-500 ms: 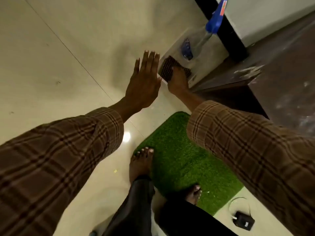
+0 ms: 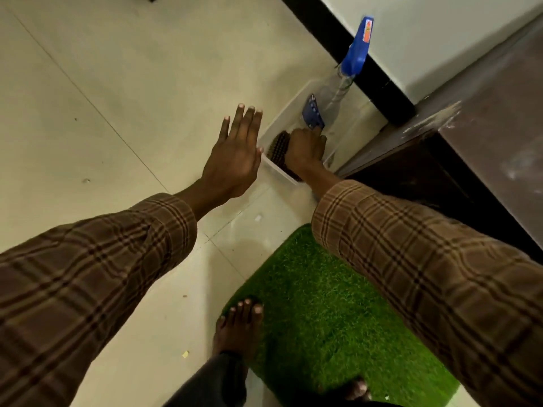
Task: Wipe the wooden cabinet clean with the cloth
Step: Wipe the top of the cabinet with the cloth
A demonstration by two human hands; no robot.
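Observation:
A brown checked cloth (image 2: pixel 278 148) lies in a clear plastic bin (image 2: pixel 274 168) on the floor. My right hand (image 2: pixel 305 149) reaches into the bin and lies on top of the cloth, its fingers bent down over it; most of the cloth is hidden under the hand. My left hand (image 2: pixel 235 155) hovers flat just left of the bin's rim, fingers straight and together, holding nothing. The dark wooden cabinet (image 2: pixel 484 142) stands at the right, its top streaked with pale dust.
The bin also holds a spray bottle with a blue trigger (image 2: pixel 357 51) and a small blue object (image 2: pixel 313 114). A green grass-like mat (image 2: pixel 332 312) lies under my bare feet. Pale floor tiles spread to the left; a white wall with a black skirting runs behind the bin.
My right hand has slid further over the cloth, deeper into the bin. My left hand stays flat beside the bin.

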